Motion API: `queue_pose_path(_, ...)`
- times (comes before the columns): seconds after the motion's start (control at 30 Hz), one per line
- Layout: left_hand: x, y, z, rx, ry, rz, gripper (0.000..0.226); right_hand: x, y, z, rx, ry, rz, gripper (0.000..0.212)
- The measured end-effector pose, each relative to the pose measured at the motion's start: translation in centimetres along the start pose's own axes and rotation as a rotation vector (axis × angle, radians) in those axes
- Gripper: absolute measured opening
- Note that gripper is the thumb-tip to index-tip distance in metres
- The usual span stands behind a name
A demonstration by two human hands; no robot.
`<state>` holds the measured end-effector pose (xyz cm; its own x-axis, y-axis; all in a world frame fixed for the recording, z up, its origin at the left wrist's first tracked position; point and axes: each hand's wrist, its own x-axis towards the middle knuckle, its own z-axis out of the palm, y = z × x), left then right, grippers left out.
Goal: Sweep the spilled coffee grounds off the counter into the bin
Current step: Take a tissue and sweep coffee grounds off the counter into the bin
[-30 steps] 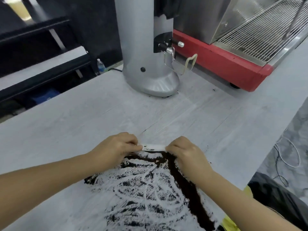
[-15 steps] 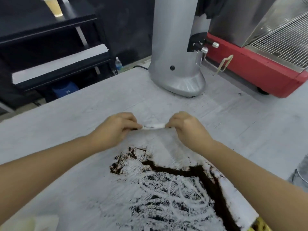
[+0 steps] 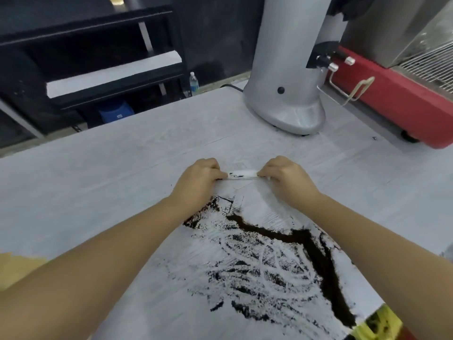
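Dark coffee grounds [image 3: 264, 263] lie smeared over the pale grey counter [image 3: 98, 182] in front of me, with a thick dark ridge [image 3: 321, 261] running toward the counter's near right edge. My left hand [image 3: 198, 182] and my right hand [image 3: 286, 180] each pinch one end of a white folded paper strip [image 3: 241, 174], held flat on the counter just beyond the grounds. A yellow-lined bin [image 3: 377, 325] shows below the counter edge at the bottom right, with grounds specks on its liner.
A silver coffee grinder [image 3: 286, 69] stands on the counter behind the hands. A red espresso machine [image 3: 397, 99] sits at the right. Black shelving [image 3: 98, 57] and a water bottle [image 3: 193, 83] stand beyond the far edge. Something yellow [image 3: 17, 268] lies at the left.
Both hands with the strip have moved from the far edge of the spill to a spot beyond it. A swept bare patch now lies between the strip and the grounds.
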<state>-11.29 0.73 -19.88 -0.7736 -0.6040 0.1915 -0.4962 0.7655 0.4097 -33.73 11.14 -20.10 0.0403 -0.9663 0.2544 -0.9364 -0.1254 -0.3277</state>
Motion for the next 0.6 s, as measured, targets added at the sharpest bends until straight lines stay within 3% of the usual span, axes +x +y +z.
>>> queue_pose_path(0.1, -2.9, 4.3, 1.1, 0.011, 0.002, -0.027, 0.025, -2.5, 0.4, -1.4, 0.007, -0.028, -0.044, 0.019)
queue_pose_path(0.2, -6.7, 7.8, 2.3, 0.018, 0.016, -0.053, 0.037, -5.5, 0.0, -2.5, 0.013, -0.073, -0.110, 0.022)
queue_pose_path(0.4, -11.9, 12.3, 3.8, -0.051, 0.042, -0.109, 0.046, -11.4, -0.3, -4.4, 0.022, -0.204, -0.290, 0.049)
queue_pose_path(0.5, -13.1, 13.0, 3.5, -0.124, 0.111, -0.198, 0.042, -10.0, -0.5, -4.7, 0.011, -0.245, -0.354, 0.052)
queue_pose_path(0.6, -13.9, 12.2, 1.9, -0.202, 0.223, -0.370, 0.032, -5.4, -2.1, -4.1, 0.054, -0.221, -0.400, 0.039)
